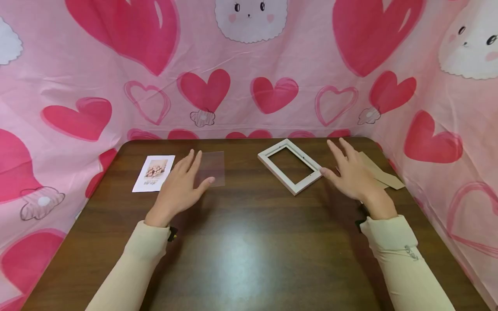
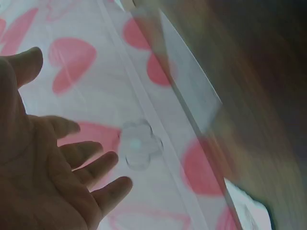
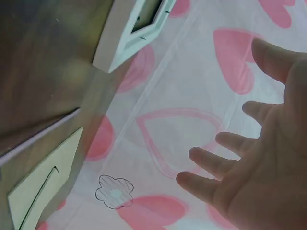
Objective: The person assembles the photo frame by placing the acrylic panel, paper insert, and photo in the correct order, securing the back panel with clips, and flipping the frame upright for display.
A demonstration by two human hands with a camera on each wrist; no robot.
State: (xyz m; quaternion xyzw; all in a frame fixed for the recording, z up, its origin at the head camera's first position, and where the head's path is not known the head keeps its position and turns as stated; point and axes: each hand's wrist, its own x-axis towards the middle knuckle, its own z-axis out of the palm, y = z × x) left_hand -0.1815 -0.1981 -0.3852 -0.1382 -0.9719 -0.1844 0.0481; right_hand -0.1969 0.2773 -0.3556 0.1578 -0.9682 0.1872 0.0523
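Observation:
My left hand [image 1: 182, 185] hovers with spread fingers between a small printed card [image 1: 154, 173] and a clear plastic sheet [image 1: 215, 168], holding nothing. In the left wrist view the same hand [image 2: 57, 167] shows its bare palm. A white picture frame [image 1: 302, 185], without a back, lies face down and turned at an angle at the back of the table. To its right my right hand [image 1: 355, 179] is held up, fingers extended; the right wrist view shows this hand [image 3: 259, 158] with nothing in it. Partly hidden behind it lies a tan backing board [image 1: 379, 170] with a stand flap.
The dark wooden table [image 1: 241, 242] has rounded back corners. Pink cloth with hearts [image 1: 274, 95] hangs close behind it and along both sides. A dark wrist strap [image 1: 172, 234] shows at the left cuff.

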